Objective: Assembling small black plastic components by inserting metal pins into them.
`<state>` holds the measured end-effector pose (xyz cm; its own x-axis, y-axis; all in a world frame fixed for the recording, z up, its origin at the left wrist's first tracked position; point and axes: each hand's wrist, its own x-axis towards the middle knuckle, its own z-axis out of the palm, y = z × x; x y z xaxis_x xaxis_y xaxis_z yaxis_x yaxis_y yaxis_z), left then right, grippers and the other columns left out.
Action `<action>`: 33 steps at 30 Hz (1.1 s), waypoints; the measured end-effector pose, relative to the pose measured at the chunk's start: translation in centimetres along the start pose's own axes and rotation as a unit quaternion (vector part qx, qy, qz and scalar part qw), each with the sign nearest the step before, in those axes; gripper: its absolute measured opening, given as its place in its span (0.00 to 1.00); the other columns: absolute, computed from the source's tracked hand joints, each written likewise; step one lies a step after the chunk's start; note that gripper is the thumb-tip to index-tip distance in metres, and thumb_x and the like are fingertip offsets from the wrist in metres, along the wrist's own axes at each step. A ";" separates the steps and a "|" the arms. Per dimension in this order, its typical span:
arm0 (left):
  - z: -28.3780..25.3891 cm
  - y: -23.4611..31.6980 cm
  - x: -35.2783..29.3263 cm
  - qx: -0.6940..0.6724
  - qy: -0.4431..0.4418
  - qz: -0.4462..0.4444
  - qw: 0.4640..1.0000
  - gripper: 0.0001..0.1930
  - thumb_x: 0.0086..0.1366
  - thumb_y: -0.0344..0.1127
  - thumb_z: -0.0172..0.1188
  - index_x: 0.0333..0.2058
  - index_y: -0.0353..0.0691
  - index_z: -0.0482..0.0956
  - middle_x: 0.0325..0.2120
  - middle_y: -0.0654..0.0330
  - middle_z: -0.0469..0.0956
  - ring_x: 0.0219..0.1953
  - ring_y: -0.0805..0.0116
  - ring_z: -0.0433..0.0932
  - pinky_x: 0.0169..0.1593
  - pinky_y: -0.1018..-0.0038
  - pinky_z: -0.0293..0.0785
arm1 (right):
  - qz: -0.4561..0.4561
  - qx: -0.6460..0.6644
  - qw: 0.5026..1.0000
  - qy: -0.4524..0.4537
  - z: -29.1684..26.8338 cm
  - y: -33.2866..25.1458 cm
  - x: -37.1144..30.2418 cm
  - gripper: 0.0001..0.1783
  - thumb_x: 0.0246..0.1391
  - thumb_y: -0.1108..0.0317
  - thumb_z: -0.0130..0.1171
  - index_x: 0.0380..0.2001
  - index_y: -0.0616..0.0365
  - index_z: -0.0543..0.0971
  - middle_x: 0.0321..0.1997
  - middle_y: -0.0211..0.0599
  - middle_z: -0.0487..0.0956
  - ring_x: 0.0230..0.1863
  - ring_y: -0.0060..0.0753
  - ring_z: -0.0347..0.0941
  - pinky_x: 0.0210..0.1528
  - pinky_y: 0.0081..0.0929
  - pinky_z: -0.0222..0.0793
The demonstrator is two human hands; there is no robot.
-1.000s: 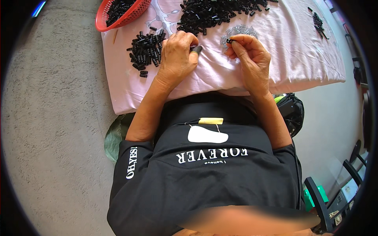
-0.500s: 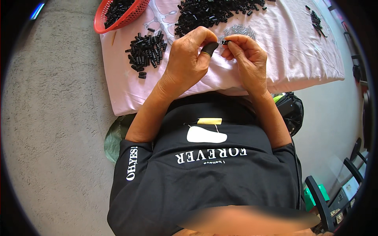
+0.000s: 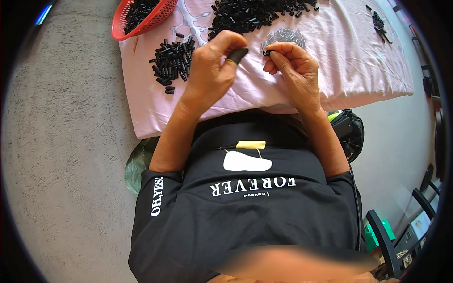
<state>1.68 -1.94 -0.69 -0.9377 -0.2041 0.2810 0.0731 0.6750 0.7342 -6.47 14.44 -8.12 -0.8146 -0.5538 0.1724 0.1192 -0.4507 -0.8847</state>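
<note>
The left hand has drawn leftward, so the right hand alone pinches the small black piece near the silvery pile. Whether the left grips anything, I cannot tell

Black top, loose, sleeves ending near elbows. Left sleeve has white lettering running lengthwise; right sleeve plain black where visible. Chest print: big and small white letters, a rounded white shape, a yellow bar above, thin lines between. Left hand: black finger cot on thumb, yellowish band at its base.
</note>
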 end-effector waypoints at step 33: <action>1.1 0.4 -0.1 -0.030 0.016 0.103 0.994 0.09 0.55 0.17 0.63 0.35 0.34 0.80 0.28 0.55 0.81 0.31 0.64 0.84 0.36 0.74 0.79 | 0.019 -0.007 1.000 -0.019 0.0 -0.3 0.0 0.08 0.67 0.72 0.56 0.44 0.65 0.79 0.33 0.34 0.83 0.33 0.18 0.79 0.37 0.17 0.77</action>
<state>1.46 -0.81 -1.11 -0.8900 -0.0893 0.4471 0.2825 0.6617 0.6945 -6.49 14.57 -7.81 -0.7875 -0.5963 0.1555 0.1402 -0.4192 -0.8970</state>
